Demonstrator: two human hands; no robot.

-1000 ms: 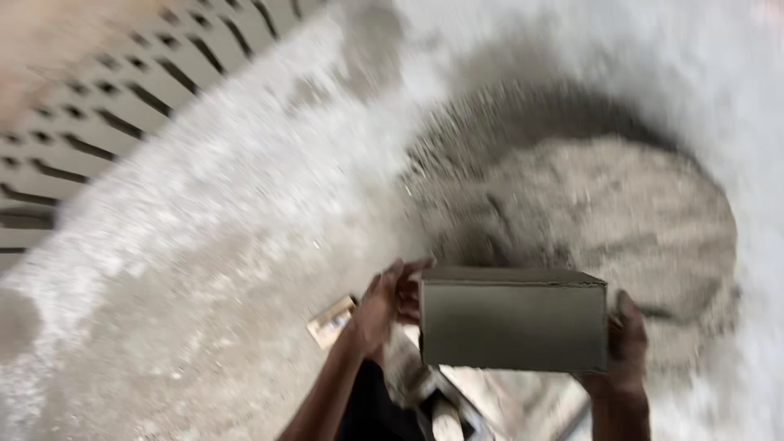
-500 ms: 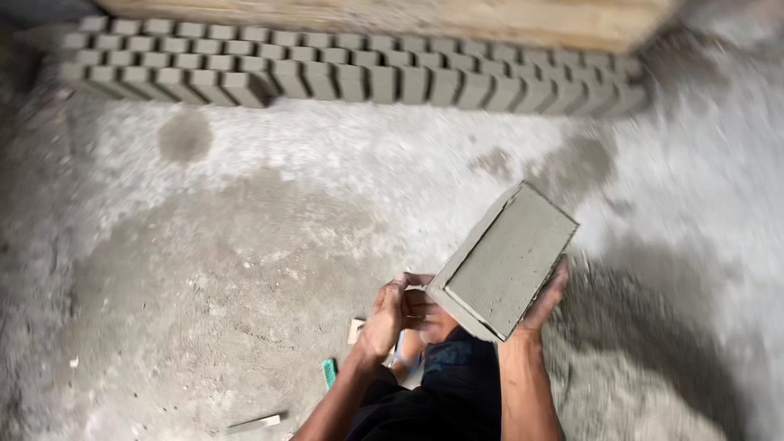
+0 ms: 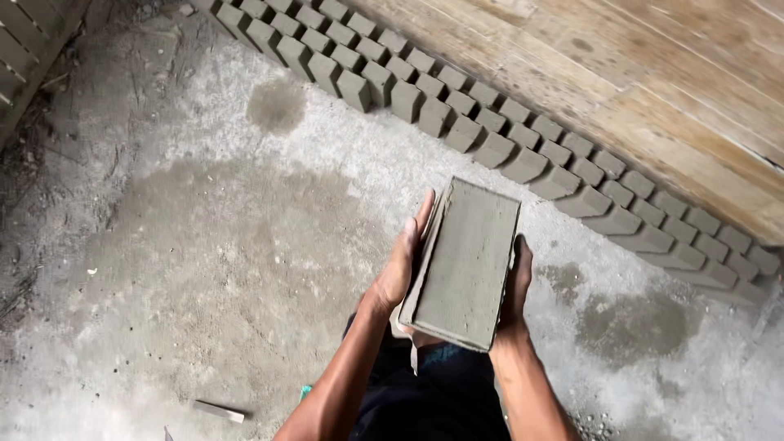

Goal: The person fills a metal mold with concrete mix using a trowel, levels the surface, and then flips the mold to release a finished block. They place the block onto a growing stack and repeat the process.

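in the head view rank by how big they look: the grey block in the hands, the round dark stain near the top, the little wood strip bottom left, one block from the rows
1. grey block, largest, though nearest the camera
2. round dark stain
3. wood strip and one row block: look too alike to rank, and they lie at different distances

Left hand and right hand clasp the block's sides.

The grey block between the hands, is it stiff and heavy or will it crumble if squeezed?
The grey block probably is heavy: left hand and right hand both clamp its sides. Its edges look sharp but damp, so likely fragile. Flat faces mean it won't roll.
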